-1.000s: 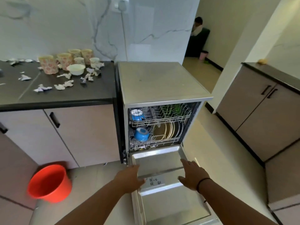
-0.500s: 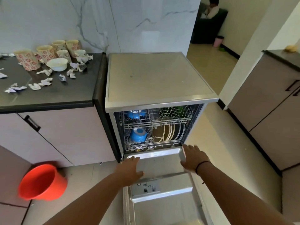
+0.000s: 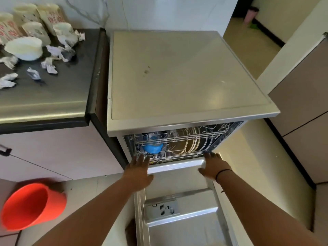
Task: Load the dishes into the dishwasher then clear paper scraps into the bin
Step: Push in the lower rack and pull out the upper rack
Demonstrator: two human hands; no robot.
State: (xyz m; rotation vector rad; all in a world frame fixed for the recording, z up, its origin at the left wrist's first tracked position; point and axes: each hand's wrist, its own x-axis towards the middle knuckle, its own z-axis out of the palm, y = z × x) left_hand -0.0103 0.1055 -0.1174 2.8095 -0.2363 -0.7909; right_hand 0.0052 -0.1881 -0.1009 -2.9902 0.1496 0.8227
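Note:
The dishwasher (image 3: 186, 82) stands open, its door (image 3: 184, 221) folded down flat toward me. Inside, the lower rack (image 3: 170, 154) holds a blue bowl (image 3: 152, 149) and several upright plates (image 3: 192, 144). My left hand (image 3: 139, 170) reaches with straight fingers to the left front of that rack. Over the rack's right front corner my right hand (image 3: 213, 166) is spread flat. On the dark counter (image 3: 53, 96) at the left stand patterned cups (image 3: 48, 16), a white bowl (image 3: 24, 47) and several crumpled paper scraps (image 3: 51, 66).
An orange bucket (image 3: 31, 206) sits on the floor at the lower left, below the counter cabinets (image 3: 58, 153). Brown cabinets (image 3: 305, 107) line the right side. A doorway at the upper right opens onto another room, with a pink bin (image 3: 251, 14) on its floor.
Both hands have moved forward along the open door to the front of the lower rack. The view has come closer to the dishwasher and tilted further down.

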